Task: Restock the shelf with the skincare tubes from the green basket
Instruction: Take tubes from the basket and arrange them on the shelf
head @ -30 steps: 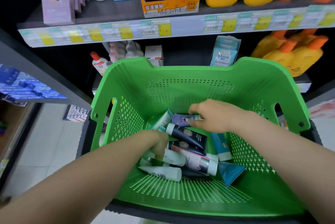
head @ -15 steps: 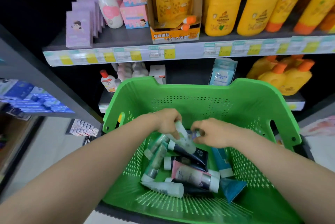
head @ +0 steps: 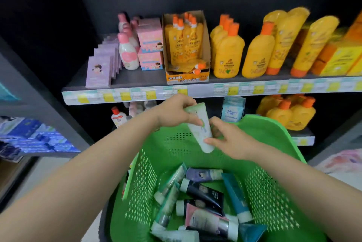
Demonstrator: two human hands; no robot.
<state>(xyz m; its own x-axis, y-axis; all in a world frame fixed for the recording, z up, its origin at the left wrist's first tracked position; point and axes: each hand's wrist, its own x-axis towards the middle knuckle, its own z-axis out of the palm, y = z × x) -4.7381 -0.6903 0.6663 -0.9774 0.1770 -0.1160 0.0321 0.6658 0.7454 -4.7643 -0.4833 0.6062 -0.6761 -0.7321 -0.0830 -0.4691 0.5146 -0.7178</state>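
Note:
A pale green and white tube [head: 201, 127] is held above the far rim of the green basket [head: 141, 179]. My left hand [head: 174, 111] grips its upper, crimped end. My right hand [head: 227, 139] pinches its lower, capped end with thumb and fingers. Several skincare tubes [head: 201, 198] lie piled in the basket's bottom, among them black, purple, teal, pink and white ones. The shelf [head: 137, 80] ahead has bare dark board at its left front, between the purple boxes and the orange display box.
Purple boxes [head: 99, 71], a pink bottle [head: 128, 53], pink boxes [head: 150, 43], an orange pouch display box [head: 186, 49] and yellow bottles [head: 228, 53] fill the upper shelf. The lower shelf carries a small white bottle [head: 117, 117], a blue pack [head: 232, 111] and more yellow bottles [head: 288, 113].
Both hands have risen out of the basket with the pale green tube, from the pile up to the level of the shelf's price strip. The view has tilted up toward the upper shelf.

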